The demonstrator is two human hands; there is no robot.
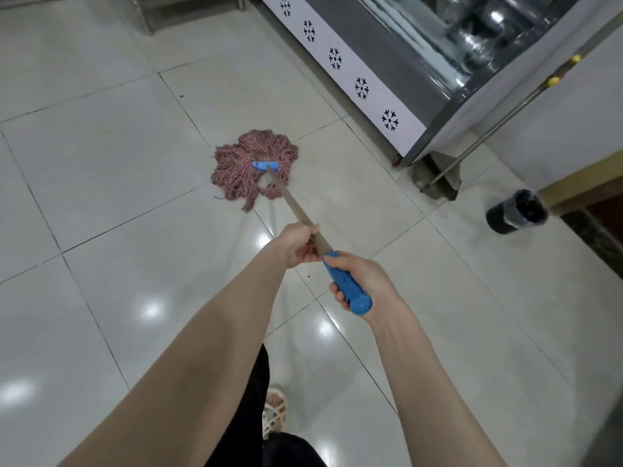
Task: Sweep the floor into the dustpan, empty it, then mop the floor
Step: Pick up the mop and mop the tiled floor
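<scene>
Both hands grip the mop: the left hand [300,246] is curled round the bare pole [293,205], and the right hand [362,283] is wrapped round the blue end grip [347,286] just nearer the person. The pink string mop head [251,168], fixed by a blue clamp [265,166], lies spread on the glossy white floor tiles [101,163] farther out. To the far right stands a display case [438,62] with a snowflake-printed base, and a dark cylindrical bin [517,212] stands on the floor at the right.

A black bin [515,212] stands near a snowflake-trimmed cabinet [397,55].
</scene>
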